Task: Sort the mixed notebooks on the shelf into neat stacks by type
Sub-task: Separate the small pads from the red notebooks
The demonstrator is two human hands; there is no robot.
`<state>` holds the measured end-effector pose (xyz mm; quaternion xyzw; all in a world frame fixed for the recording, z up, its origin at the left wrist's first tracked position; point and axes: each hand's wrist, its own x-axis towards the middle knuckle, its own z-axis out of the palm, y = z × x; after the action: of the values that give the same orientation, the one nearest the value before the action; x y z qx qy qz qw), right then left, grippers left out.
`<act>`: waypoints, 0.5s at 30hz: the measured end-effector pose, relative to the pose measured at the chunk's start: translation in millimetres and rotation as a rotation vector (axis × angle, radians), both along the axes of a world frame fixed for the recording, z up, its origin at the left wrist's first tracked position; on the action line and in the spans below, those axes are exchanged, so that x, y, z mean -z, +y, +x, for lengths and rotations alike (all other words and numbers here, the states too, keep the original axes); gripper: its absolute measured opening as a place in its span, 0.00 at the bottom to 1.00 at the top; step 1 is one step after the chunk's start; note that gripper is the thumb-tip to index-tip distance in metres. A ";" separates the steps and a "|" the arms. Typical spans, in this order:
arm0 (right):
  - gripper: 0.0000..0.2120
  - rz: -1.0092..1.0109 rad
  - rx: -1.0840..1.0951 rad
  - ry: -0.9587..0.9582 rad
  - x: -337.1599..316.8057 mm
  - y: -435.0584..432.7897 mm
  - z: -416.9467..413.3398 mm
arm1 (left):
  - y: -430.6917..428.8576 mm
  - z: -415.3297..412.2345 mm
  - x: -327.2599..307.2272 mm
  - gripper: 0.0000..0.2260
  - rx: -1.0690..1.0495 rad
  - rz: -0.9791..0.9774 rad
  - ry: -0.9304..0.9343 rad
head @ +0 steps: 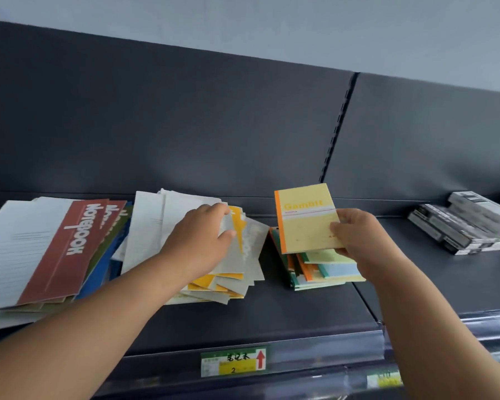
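My right hand [355, 241] grips a small pale yellow notebook [308, 220] with an orange spine, lifted and tilted above a loose stack of small pastel notebooks [326, 269] on the dark shelf [272, 307]. My left hand [205, 238] rests on a messy pile of grey-and-yellow notebooks [231, 281], thumb and fingers pinching the edge of the top grey one. Further left lies a fanned pile of large notebooks [49, 249], the top one white with a red-brown band reading NOTEBOOK.
Black and white boxes [468, 223] are stacked at the right of the shelf. A green and yellow price label [233, 361] sits on the shelf's front rail. A slotted upright [339, 128] divides the dark back panel.
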<state>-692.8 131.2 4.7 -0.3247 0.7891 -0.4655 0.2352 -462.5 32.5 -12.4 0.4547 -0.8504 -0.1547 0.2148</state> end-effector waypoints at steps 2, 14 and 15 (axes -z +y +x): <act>0.15 0.063 0.018 0.078 8.0 0.7 -10.7 | 2.0 -4.7 2.4 0.20 0.011 -0.073 -0.109; 0.16 0.366 0.022 0.597 18.4 6.5 -1.5 | 3.9 7.6 9.2 0.24 -0.013 -0.179 -0.306; 0.17 0.368 0.020 0.630 16.6 6.4 3.1 | 3.7 10.8 9.9 0.24 -0.018 -0.182 -0.306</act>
<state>-689.7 137.6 -11.9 -0.3966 0.8966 -0.1949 0.0303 -451.7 36.2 -22.3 0.4592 -0.8795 -0.0041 0.1248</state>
